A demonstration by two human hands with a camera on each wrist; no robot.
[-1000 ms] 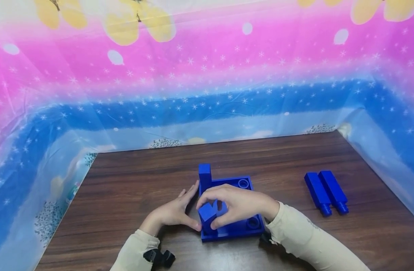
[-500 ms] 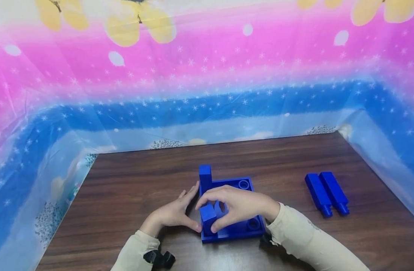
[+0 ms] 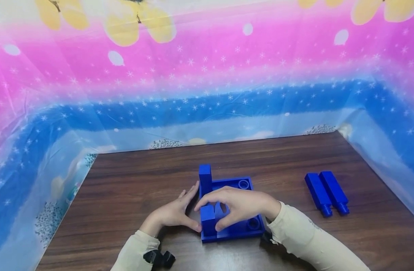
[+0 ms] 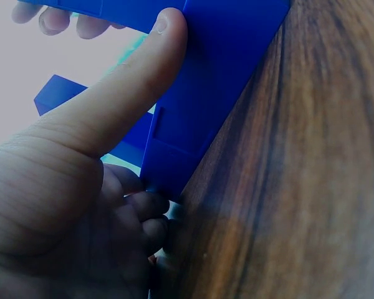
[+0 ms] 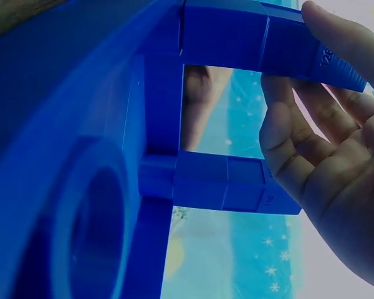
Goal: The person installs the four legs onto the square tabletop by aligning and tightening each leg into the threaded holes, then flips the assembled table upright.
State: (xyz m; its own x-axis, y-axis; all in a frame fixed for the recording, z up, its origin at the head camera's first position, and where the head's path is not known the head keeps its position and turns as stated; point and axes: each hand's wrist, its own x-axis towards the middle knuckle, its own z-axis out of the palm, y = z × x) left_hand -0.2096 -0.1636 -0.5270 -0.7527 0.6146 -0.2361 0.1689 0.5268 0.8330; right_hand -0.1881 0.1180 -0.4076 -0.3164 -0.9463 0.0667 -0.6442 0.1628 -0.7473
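Observation:
A blue tray-like base (image 3: 240,237) with raised rims lies on the table, holding two upright square posts along its left side. My right hand (image 3: 242,207) holds the near post (image 3: 208,222) by its upper part, thumb on one face and fingers on the other, as the right wrist view shows. The far post (image 3: 205,177) stands free of both hands. My left hand (image 3: 171,213) rests along the base's left side with fingers stretched out. In the left wrist view its thumb (image 4: 156,62) presses flat against the blue side wall. The near post's lower end is hidden inside the base.
Two loose blue posts, one (image 3: 318,192) beside the other (image 3: 334,191), lie on the brown wooden table (image 3: 142,169) at the right, threaded ends toward me. Round sockets (image 3: 243,184) show in the base's right corners. A printed cloth (image 3: 207,90) walls the table's back and sides.
The near post has turned in my right hand: its top stood askew and now lines up with the base's edges. My left hand has stayed in place.

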